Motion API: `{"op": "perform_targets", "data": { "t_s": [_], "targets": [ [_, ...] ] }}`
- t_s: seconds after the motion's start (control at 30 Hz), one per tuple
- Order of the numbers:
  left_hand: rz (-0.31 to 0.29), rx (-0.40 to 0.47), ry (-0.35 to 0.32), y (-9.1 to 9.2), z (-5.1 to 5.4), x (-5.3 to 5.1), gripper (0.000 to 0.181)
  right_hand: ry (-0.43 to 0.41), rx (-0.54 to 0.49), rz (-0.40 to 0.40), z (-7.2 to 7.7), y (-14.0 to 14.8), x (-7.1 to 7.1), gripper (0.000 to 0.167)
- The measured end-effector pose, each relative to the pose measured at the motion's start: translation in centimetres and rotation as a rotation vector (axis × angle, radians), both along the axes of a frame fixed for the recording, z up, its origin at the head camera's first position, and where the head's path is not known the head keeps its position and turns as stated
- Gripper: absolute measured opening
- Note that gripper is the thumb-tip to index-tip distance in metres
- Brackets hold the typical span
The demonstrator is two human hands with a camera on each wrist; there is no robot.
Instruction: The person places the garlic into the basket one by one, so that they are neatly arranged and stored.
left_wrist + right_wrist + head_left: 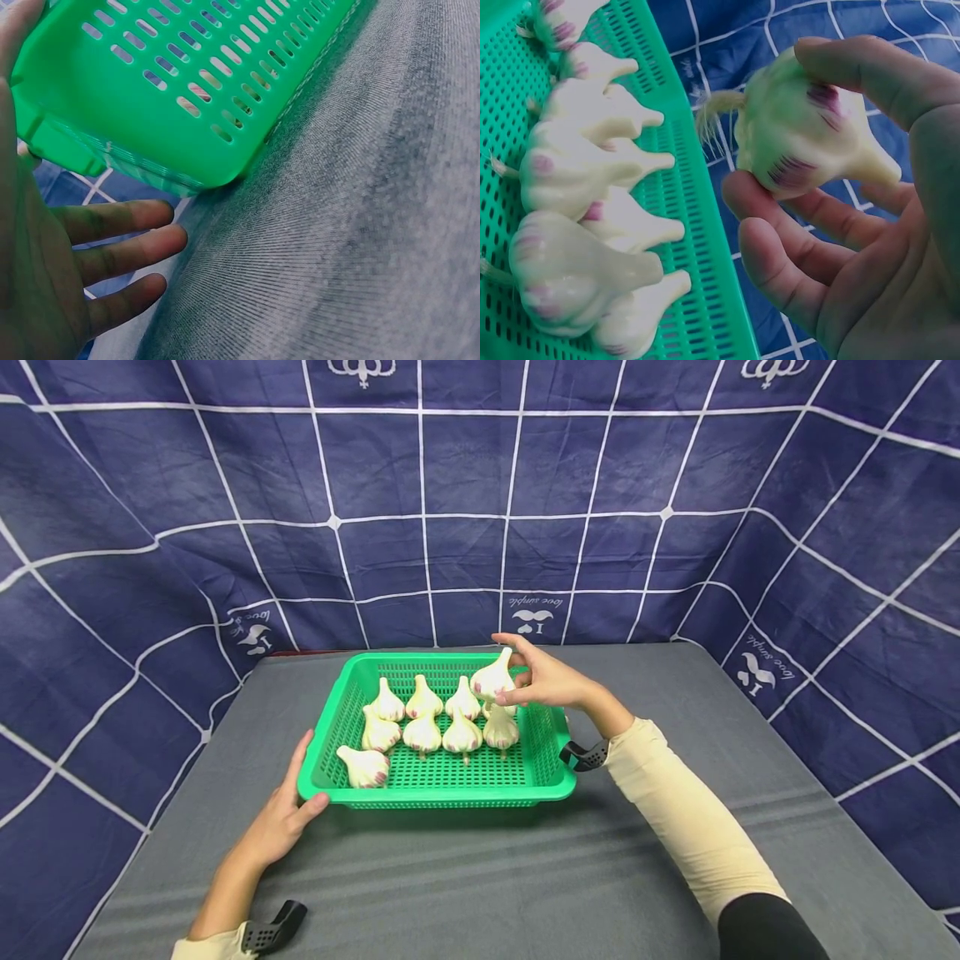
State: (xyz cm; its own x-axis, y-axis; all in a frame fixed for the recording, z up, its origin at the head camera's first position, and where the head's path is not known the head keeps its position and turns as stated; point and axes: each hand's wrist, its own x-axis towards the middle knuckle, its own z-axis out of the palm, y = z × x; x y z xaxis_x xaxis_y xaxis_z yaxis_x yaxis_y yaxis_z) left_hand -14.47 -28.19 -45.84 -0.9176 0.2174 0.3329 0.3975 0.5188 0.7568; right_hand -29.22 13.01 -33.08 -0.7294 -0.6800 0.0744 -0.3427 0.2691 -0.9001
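My right hand holds a garlic bulb above the right back part of a green plastic basket. In the right wrist view, thumb and fingers pinch this white, purple-streaked bulb, its roots pointing left and stem right. Several more garlic bulbs stand close together in rows inside the basket. One bulb lies on its side near the left front corner. At that corner my left hand holds the rim between thumb and index finger; its other fingers stretch straight, apart from the wall.
The basket rests on a grey cloth-covered table. A blue cloth with white grid lines hangs behind and at both sides. A dark band is worn on the right wrist, another on the left.
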Motion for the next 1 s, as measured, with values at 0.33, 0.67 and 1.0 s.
{"op": "perform_targets", "data": {
  "t_s": [0.33, 0.67, 1.0],
  "targets": [
    [0.005, -0.016, -0.018, -0.1, 0.0, 0.0, 0.086, 0.099, 0.083, -0.008, 0.4, -1.8, 0.2, 0.069],
    [0.001, -0.006, -0.003, 0.0, 0.0, 0.0, 0.087, 0.077, 0.059, 0.033, 0.6, -3.8, 0.0, 0.053],
    [0.013, -0.023, -0.033, -0.1, 0.1, 0.1, 0.087, -0.016, 0.061, 0.086, 0.7, -5.0, 0.2, 0.044]
  ]
}}
